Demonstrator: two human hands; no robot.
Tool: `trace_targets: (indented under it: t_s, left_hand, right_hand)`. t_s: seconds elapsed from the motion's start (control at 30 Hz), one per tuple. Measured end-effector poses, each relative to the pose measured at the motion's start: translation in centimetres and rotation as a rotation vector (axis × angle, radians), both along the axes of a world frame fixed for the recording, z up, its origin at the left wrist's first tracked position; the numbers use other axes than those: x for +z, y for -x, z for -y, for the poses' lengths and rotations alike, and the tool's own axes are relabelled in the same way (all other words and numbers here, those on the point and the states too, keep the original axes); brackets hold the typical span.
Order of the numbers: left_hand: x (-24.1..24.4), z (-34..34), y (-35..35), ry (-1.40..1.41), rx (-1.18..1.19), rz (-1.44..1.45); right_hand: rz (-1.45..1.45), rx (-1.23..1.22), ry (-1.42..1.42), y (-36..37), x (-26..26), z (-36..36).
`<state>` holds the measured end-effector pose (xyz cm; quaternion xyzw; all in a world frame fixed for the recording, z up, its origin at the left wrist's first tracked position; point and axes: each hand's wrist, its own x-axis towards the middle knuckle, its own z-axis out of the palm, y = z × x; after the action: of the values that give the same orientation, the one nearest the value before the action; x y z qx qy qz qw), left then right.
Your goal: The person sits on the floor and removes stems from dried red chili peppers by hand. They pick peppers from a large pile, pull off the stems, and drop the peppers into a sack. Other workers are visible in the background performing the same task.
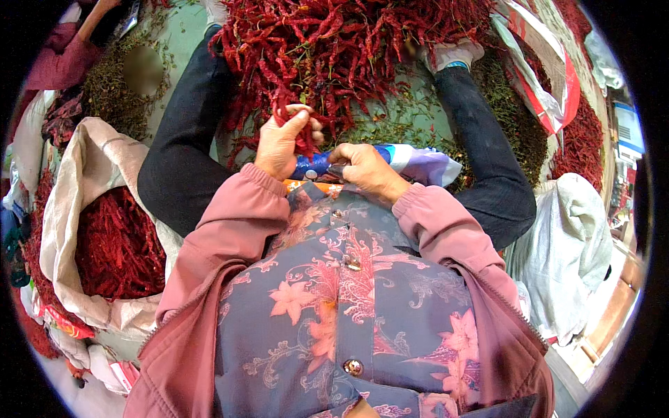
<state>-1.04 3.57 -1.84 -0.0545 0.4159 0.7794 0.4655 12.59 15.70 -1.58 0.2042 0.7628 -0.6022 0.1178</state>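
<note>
A large heap of dried red chili peppers (334,47) lies between my outstretched legs. My left hand (287,137) is closed around several red chilies (304,140), which stick out above and below the fingers. Beside it, over my lap, my right hand (364,166) has thumb and forefinger pinched on a small dark object, perhaps a blade or scissors; its kind is not clear. Under the hands lies blue, white and orange plastic sheeting (426,163). Green stems and bits (402,128) are scattered on the floor between the heap and my lap.
An open woven sack of red chilies (120,243) stands at the left. Piles of stems (117,83) lie beyond each leg. A white and red bag (562,99) is at the upper right, a pale sack (564,256) below it. Another person's sleeved arm (65,57) shows at the upper left.
</note>
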Motion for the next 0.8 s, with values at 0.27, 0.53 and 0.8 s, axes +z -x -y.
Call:
trace_targets:
  t_s: [0.27,0.53,0.8]
  left_hand:
    - [-2.3,0.4,0.7,0.211,-0.171,-0.154]
    - [-2.8,-0.2,-0.1,0.298,-0.358,-0.363]
    - [-3.5,-0.6,-0.3,0.283,-0.382,-0.407]
  right_hand:
    - [0.101,-0.211,-0.517,1.1,-4.6,-5.2]
    - [0.255,-0.174,-0.748,4.7,-8.0,-4.4]
    - [0.227,-0.14,-0.575,4.6,-8.4,-4.8]
